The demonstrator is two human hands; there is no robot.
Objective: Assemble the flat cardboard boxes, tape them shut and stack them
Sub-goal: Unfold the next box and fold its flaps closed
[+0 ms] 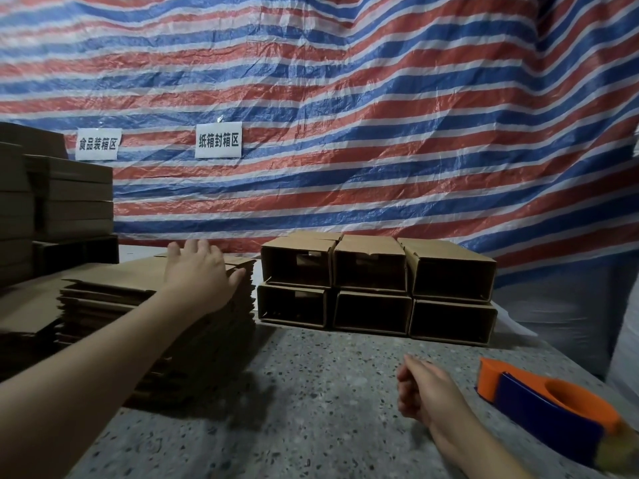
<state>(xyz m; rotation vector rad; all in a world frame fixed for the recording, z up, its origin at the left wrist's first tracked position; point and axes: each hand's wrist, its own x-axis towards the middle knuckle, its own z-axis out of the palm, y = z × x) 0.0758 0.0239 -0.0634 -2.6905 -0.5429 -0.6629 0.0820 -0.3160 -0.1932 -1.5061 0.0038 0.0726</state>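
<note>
I note the flats [155, 305] stacked at table-left under my left hand [200, 274], fingers spread on top; right hand [422, 388] loosely curled, empty; risk: dragging several flats, or toppling the boxes [377, 288] alongside.

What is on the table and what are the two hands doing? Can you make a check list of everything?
Surface: speckled grey stone table.
Job's things: stack of flat cardboard boxes at left; six assembled boxes at the back, two rows of three, open ends facing the camera; orange and blue tape dispenser at right.
Clutter: more cardboard stacks far left.
Hands: left hand rests on the flat stack, fingers spread; right hand hovers over the table, loosely curled, holding nothing.
Cables: nothing seen.
Surroundings: striped tarp with two paper signs.
</note>
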